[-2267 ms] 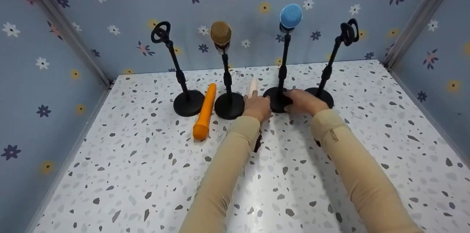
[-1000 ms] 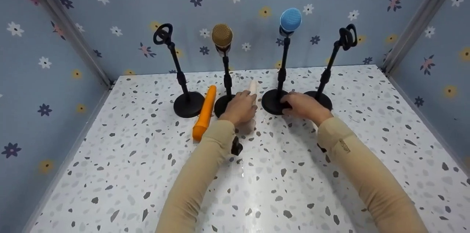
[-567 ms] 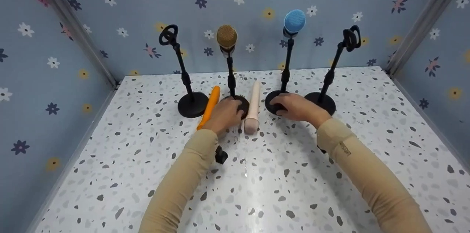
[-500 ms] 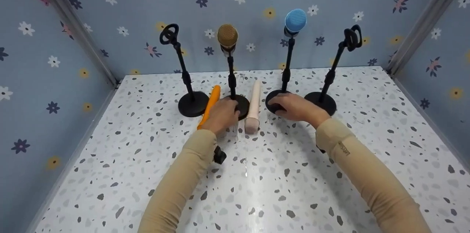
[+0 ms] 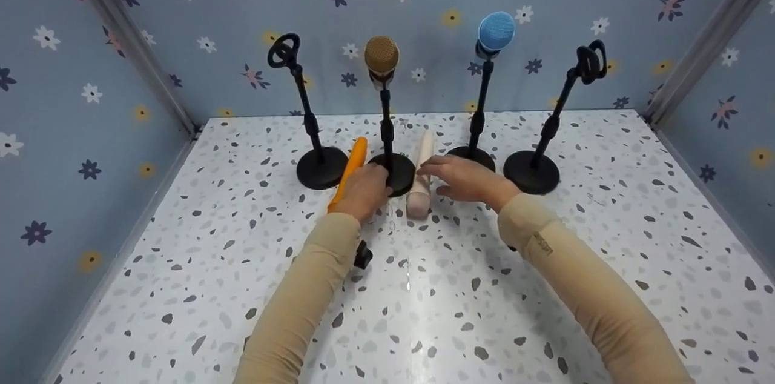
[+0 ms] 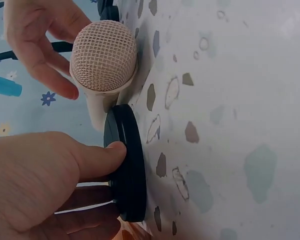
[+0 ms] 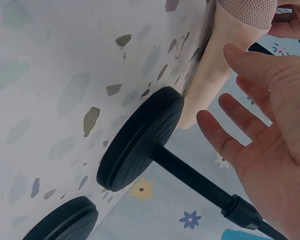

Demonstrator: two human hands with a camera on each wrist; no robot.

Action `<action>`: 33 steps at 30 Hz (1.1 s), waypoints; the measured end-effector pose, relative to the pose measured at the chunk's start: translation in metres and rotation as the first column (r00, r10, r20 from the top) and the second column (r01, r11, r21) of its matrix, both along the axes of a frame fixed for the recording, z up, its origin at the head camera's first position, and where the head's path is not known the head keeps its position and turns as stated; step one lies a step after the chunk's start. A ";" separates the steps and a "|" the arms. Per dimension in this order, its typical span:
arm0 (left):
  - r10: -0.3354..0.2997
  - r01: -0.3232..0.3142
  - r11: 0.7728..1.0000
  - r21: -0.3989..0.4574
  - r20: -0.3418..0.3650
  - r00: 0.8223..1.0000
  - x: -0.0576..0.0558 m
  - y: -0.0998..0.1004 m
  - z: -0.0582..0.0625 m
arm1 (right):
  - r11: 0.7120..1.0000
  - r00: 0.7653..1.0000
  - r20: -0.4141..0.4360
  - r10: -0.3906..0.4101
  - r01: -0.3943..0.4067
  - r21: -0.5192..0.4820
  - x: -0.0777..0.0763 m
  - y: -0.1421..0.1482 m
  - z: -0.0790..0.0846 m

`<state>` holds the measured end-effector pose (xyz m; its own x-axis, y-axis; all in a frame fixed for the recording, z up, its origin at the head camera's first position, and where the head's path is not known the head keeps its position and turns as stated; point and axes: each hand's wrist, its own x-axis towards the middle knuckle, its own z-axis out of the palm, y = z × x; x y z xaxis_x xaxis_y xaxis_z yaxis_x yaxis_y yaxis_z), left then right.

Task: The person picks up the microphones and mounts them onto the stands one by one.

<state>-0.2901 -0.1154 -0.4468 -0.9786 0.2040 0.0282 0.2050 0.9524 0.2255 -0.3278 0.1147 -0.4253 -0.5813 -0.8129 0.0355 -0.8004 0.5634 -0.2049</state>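
Note:
In the head view my left hand (image 5: pixel 361 192) is at the round base (image 5: pixel 402 175) of the black microphone stand that carries a gold-headed microphone (image 5: pixel 381 56). The left wrist view shows its thumb (image 6: pixel 107 159) on the rim, fingers at the other side. My right hand (image 5: pixel 466 179) holds nothing, its fingers parted beside a pale pink microphone (image 5: pixel 418 205) lying on the table. Behind that hand stands the blue-headed microphone (image 5: pixel 496 31) on its stand, base (image 7: pixel 140 140) partly covered in the head view. An orange microphone (image 5: pixel 356 157) lies left of the gold one's stand, partly hidden by my left hand.
A stand with a bare clip (image 5: pixel 321 167) is at the left end of the row, another bare stand (image 5: pixel 531 172) at the right end. Flower-patterned walls (image 5: pixel 242 26) enclose the speckled table (image 5: pixel 424 311) at the back and sides.
My left hand has moved left from the pale pink microphone to the gold microphone's stand base. My right hand has left the blue microphone's stand base and shifted left to the pale pink microphone.

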 end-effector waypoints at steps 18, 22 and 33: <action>-0.003 0.003 1.000 -0.001 0.004 1.000 -0.002 -0.001 0.000 | 0.997 0.999 -0.029 0.015 -0.013 0.073 -0.001 -0.014 -0.007; 0.000 0.000 1.000 0.007 0.002 1.000 0.000 -0.001 0.001 | 0.995 0.998 -0.045 0.038 -0.034 0.089 -0.003 -0.016 -0.010; 0.006 -0.006 1.000 0.026 0.002 1.000 -0.001 0.000 0.000 | 0.996 0.995 -0.076 0.065 -0.061 0.058 -0.002 -0.015 -0.014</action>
